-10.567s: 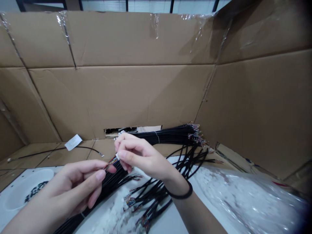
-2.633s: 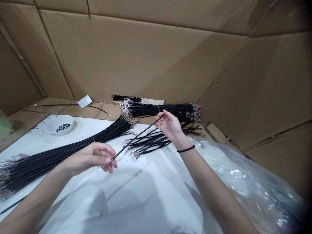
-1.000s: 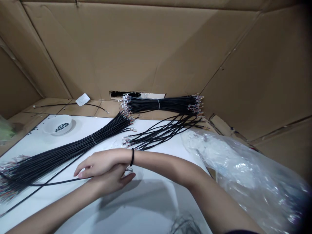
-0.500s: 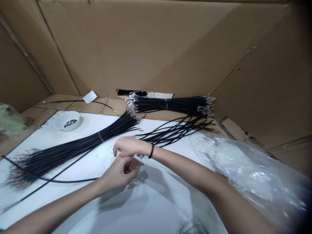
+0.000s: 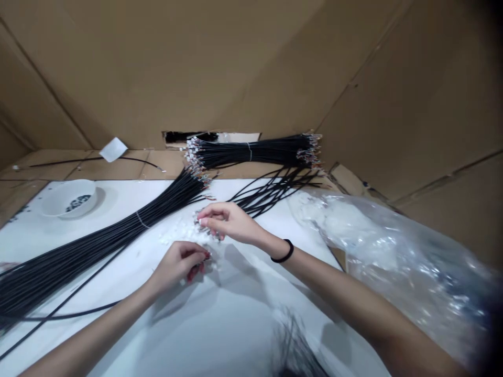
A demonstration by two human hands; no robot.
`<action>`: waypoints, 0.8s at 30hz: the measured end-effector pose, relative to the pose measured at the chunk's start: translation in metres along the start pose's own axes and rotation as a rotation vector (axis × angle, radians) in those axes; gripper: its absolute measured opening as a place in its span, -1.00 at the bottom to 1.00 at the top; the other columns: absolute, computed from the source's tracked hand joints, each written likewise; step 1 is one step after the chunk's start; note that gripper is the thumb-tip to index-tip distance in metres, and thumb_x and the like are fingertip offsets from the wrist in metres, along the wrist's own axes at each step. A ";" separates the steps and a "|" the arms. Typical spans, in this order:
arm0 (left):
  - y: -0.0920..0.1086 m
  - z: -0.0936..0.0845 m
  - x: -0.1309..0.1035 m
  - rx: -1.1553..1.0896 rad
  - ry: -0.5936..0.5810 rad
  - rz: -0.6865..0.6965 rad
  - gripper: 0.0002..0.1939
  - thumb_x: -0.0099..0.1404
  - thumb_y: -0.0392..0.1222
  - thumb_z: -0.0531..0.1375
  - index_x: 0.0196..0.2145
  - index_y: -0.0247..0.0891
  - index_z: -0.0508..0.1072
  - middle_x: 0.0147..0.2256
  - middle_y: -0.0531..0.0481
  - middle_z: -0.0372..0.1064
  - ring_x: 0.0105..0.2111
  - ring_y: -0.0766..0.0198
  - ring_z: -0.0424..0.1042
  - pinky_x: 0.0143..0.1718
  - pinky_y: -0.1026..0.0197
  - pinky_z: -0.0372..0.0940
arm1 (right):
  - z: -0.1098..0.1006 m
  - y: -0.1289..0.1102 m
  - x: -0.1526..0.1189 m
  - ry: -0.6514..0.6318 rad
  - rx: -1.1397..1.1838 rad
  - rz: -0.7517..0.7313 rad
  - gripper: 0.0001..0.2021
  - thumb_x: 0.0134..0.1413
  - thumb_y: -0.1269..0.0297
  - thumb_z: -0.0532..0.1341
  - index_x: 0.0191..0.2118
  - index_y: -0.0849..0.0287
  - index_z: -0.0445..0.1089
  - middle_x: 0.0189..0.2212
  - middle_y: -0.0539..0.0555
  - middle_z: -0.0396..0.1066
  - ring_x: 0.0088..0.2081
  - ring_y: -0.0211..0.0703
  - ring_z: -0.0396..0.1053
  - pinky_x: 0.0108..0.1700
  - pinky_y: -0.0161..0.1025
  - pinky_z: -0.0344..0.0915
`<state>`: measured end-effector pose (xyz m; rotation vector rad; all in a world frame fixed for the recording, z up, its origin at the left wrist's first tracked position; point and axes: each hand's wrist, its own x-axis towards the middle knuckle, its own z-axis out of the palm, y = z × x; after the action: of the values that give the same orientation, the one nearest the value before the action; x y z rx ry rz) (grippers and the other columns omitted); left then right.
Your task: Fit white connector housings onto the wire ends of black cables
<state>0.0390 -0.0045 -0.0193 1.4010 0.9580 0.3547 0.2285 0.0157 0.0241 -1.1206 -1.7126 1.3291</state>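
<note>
My left hand (image 5: pixel 181 264) is closed in a pinch low over the white table. A black cable (image 5: pixel 78 313) runs beneath the left forearm toward this hand, and its end seems to lie between the fingertips, partly hidden. Up and to the right, my right hand (image 5: pixel 233 222), with a black band on its wrist, pinches what looks like a small white connector. It is over a scatter of small white connectors (image 5: pixel 183 225). Behind the hands, a tied bundle of black cables (image 5: pixel 118 230) with bare coloured wire ends slants across the table.
Another tied cable bundle (image 5: pixel 271 149) lies at the back by the cardboard wall, with loose cables (image 5: pixel 267 193) before it. A white bowl (image 5: pixel 88 201) with small dark pieces stands left. Clear plastic bags (image 5: pixel 393 256) fill the right. Thin dark strands (image 5: pixel 293 345) appear at the front.
My hands were together, right over left; now they are apart. The right hand has moved to the connectors, and the left has shifted slightly left. The camera view has shifted too.
</note>
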 end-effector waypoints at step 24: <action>-0.007 -0.006 -0.019 0.079 0.209 -0.103 -0.66 0.17 0.11 0.26 -0.29 -0.23 0.57 -0.55 -0.01 0.49 -0.57 0.27 0.43 -0.51 0.34 0.38 | 0.038 0.044 -0.044 0.140 0.676 0.168 -0.77 0.11 0.21 0.29 -0.19 0.28 0.44 -0.39 0.04 0.47 -0.60 -0.43 0.30 -0.62 -0.47 0.32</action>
<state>0.0213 -0.0155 -0.0188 1.3992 1.2220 0.3947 0.2215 -0.0341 -0.0281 -0.9316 -0.9560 1.7081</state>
